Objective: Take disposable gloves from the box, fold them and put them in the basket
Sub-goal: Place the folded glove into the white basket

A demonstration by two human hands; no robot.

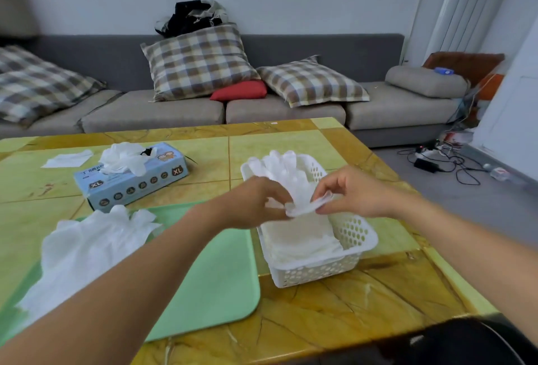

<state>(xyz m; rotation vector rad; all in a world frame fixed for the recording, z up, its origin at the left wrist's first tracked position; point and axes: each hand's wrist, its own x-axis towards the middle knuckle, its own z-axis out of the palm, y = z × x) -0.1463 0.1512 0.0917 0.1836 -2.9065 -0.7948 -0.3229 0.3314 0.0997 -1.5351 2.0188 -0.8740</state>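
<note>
Both hands worked above the white perforated basket (pixel 353 233), which stood on the worktop (pixel 334 306) just right of a green mat (pixel 209 271). The left hand (pixel 253 204) and right hand (pixel 353 191) each pinched one side of the cuff of a white glove (pixel 286 174); its fingers pointed away from the person, over the basket's far rim. Held at two points like this, the thin film stayed spread rather than bunching, likely so it could be folded or laid flat.

Folded gloves (pixel 302 241) already lay in the basket, a pale layer along its floor. Count not readable. Working right over the basket probably kept the last move short.

The glove box (pixel 131 179), blue, marked XL, sat further left and well apart, a tuft of gloves (pixel 123 158) standing out of its top slot, ready for the next pull. More loose gloves (pixel 84 251) lay spread on the mat's left part, partly under the left forearm; judged to be waiting for folding there, the mat serving as the folding surface. A white sheet (pixel 68 158) lay beyond the box.

Task judged partway done.
</note>
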